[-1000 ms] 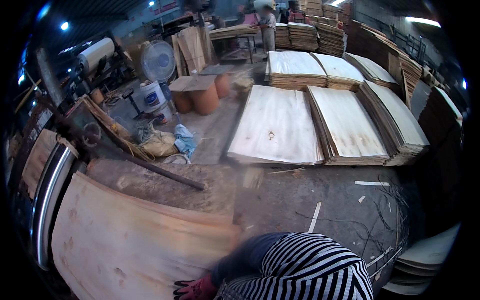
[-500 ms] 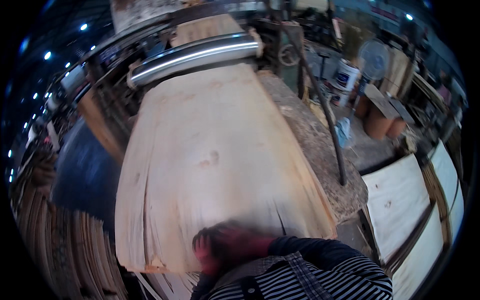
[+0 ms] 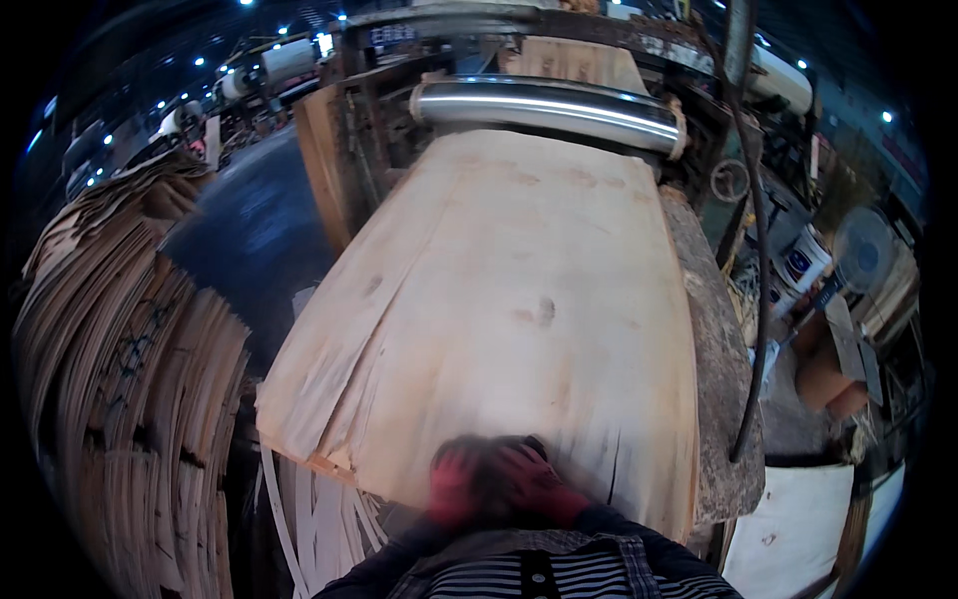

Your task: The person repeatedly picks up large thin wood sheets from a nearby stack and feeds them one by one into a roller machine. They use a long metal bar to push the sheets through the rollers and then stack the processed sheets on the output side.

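A large pale wood veneer sheet [image 3: 499, 299] lies on a bed before me, its far end close to a shiny metal roller [image 3: 549, 112]. Long splits run through its left part, and a shorter dark crack shows near the right front. My left hand [image 3: 455, 487] and my right hand [image 3: 544, 484], both in red and dark gloves, are close together at the sheet's near edge. Dark blur covers the space between them, and the fingers are smeared. Whether they grip the edge or a dark thing there, I cannot make out.
Veneer stacks [image 3: 120, 399] stand at the left, beside a dark blue surface [image 3: 264, 220]. A stone-like ledge [image 3: 718, 399] and a dark bar [image 3: 760, 299] border the right side. Farther right are a fan [image 3: 864, 250], a white bucket [image 3: 803, 260] and pale sheets [image 3: 788, 529].
My view has turned left, so the sheet and roller appear farther right and more of the left stacks shows. Both hands stay together at the near edge.
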The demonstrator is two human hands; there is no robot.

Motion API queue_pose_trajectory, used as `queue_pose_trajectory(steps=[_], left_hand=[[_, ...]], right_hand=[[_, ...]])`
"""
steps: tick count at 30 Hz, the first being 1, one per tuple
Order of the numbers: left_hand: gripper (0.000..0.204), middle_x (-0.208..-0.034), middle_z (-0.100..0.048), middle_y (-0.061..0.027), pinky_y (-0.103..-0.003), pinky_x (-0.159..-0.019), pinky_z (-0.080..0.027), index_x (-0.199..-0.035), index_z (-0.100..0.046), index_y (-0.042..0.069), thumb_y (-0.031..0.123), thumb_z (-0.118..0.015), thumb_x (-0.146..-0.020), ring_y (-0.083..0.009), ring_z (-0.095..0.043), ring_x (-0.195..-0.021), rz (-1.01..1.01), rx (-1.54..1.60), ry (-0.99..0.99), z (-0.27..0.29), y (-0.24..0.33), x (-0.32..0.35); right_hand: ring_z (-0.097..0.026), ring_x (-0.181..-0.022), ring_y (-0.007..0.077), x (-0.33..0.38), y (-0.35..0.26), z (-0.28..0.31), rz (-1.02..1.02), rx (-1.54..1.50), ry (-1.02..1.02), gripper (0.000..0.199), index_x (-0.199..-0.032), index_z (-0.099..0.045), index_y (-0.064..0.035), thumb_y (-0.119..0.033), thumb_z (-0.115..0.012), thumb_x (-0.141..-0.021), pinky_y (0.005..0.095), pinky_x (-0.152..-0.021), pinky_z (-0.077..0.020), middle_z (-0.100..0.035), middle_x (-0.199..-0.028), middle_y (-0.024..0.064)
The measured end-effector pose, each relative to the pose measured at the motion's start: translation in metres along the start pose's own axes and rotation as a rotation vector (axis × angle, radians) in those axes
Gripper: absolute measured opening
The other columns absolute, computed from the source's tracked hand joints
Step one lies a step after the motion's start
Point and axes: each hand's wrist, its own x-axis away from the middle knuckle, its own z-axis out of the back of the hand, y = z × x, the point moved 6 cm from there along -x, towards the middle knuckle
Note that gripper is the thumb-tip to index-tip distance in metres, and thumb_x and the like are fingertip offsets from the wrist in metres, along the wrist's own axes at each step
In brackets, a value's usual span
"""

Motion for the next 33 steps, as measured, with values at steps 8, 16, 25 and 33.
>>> queue_pose_trajectory(steps=[8, 16, 25, 33], left_hand=[[0.053, -0.122, -0.044, -0.0182, -0.048, -0.097, -0.028, -0.120, -0.046, 0.006, 0.031, -0.057, -0.075, -0.0359, -0.040, -0.114, -0.083, -0.039, 0.093, 0.006, 0.011, -0.003], [0.057, -0.127, -0.041, -0.0148, -0.048, -0.099, -0.027, -0.125, -0.041, 0.009, 0.032, -0.056, -0.075, -0.0335, -0.036, -0.118, -0.056, -0.041, 0.134, 0.012, 0.011, 0.003], [0.057, -0.128, -0.040, -0.0150, -0.049, -0.098, -0.027, -0.126, -0.042, 0.011, 0.032, -0.057, -0.075, -0.0350, -0.035, -0.118, -0.034, -0.063, 0.076, 0.006, 0.009, 0.002], [0.056, -0.127, -0.040, -0.0154, -0.049, -0.096, -0.028, -0.125, -0.042, 0.011, 0.033, -0.057, -0.075, -0.0352, -0.036, -0.117, -0.030, -0.068, 0.080, 0.003, 0.008, 0.004]], right_hand=[[-0.034, -0.116, 0.0417, 0.004, -0.005, 0.010, -0.135, -0.028, 0.007, 0.050, -0.121, -0.046, -0.0041, -0.026, -0.054, -0.077, 0.0494, -0.100, -0.0253, -0.042, -0.123, 0.0213], [-0.034, -0.116, 0.0417, 0.006, 0.002, -0.004, -0.061, 0.001, 0.050, 0.049, -0.119, -0.047, -0.0019, -0.025, -0.055, -0.077, 0.0507, -0.100, -0.0237, -0.043, -0.122, 0.0212], [-0.036, -0.115, 0.0408, 0.008, 0.007, -0.004, -0.088, 0.024, 0.037, 0.047, -0.117, -0.049, -0.0031, -0.023, -0.057, -0.075, 0.0503, -0.100, -0.0247, -0.044, -0.121, 0.0200], [-0.037, -0.114, 0.0406, 0.011, 0.008, -0.007, -0.078, 0.032, 0.065, 0.048, -0.116, -0.049, -0.0030, -0.022, -0.058, -0.073, 0.0507, -0.099, -0.0258, -0.044, -0.121, 0.0196]])
